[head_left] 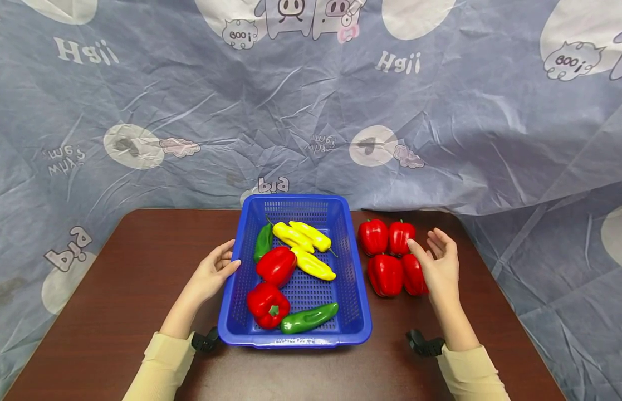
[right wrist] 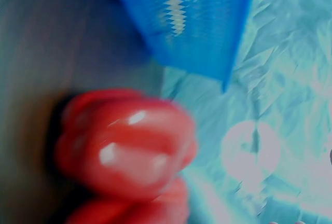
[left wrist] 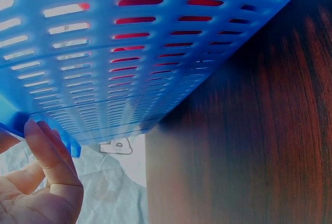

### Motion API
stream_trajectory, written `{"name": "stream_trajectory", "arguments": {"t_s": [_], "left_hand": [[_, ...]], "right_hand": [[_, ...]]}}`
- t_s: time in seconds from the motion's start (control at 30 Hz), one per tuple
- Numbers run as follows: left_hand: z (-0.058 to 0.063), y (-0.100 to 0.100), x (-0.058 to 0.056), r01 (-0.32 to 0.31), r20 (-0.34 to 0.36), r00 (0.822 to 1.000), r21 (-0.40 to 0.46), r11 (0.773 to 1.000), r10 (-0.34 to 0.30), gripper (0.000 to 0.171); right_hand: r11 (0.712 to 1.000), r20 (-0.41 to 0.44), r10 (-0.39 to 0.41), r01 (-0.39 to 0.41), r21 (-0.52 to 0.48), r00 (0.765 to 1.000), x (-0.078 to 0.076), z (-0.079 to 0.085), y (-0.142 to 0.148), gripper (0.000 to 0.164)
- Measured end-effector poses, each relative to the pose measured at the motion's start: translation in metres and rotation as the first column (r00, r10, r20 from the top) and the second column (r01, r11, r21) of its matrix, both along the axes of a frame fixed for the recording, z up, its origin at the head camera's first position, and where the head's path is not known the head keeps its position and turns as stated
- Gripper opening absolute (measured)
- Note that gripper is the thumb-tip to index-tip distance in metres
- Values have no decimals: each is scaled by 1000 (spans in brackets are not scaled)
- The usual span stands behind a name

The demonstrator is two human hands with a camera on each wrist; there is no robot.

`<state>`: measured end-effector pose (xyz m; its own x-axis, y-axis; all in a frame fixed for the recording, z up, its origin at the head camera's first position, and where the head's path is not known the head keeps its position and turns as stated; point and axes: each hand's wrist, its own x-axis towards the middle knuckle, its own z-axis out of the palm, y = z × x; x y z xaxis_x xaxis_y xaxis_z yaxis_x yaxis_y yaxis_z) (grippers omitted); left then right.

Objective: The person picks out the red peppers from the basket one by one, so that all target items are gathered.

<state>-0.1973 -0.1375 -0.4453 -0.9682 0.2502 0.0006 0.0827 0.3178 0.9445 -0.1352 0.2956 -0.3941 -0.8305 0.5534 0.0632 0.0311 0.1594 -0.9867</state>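
Note:
A blue plastic basket [head_left: 362, 312] with slotted walls stands on the table. My left hand [head_left: 212, 274] grips its left rim; in the left wrist view the fingers [left wrist: 52, 154] curl at the rim. Inside lie two red bell peppers [head_left: 277, 267], three yellow peppers [head_left: 313, 264] and two green peppers [head_left: 309, 318]. Right of the basket several red bell peppers [head_left: 386, 275] sit grouped closely. Over the group's right side hovers my right hand [head_left: 441, 270], fingers loosely bent and holding nothing; it partly hides one pepper. The right wrist view shows a blurred red bell pepper [right wrist: 129, 146] close up.
The brown wooden table [head_left: 105, 312] extends to both sides of the basket. Behind its far edge hangs a wrinkled grey-blue cloth [head_left: 290, 100] with cartoon prints. A black strap [head_left: 205, 340] is near the left wrist, another black strap [head_left: 425, 344] near the right.

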Motion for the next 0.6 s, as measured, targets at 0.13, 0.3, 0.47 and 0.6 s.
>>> {"name": "stream_trajectory", "arguments": {"t_s": [0.13,0.3,0.47,0.6], "left_hand": [[2,0,1,-1,7,1000,3,1000,1,62],[2,0,0,-5,5,1000,-2,1000,5,61],[1,0,0,-4,-2,1000,-3,1000,4,61],[0,0,0,-6,-4,1000,-4,1000,6,61]], "right_hand": [[997,-36,73,-74,-37,997,-9,18,-15,73],[988,-67,152,-154,-22,986,-21,35,-38,71],[969,-106,244,-246,0,964,-30,47,-60,70],[956,-136,292,-293,16,947,-39,51,-77,67]]}}
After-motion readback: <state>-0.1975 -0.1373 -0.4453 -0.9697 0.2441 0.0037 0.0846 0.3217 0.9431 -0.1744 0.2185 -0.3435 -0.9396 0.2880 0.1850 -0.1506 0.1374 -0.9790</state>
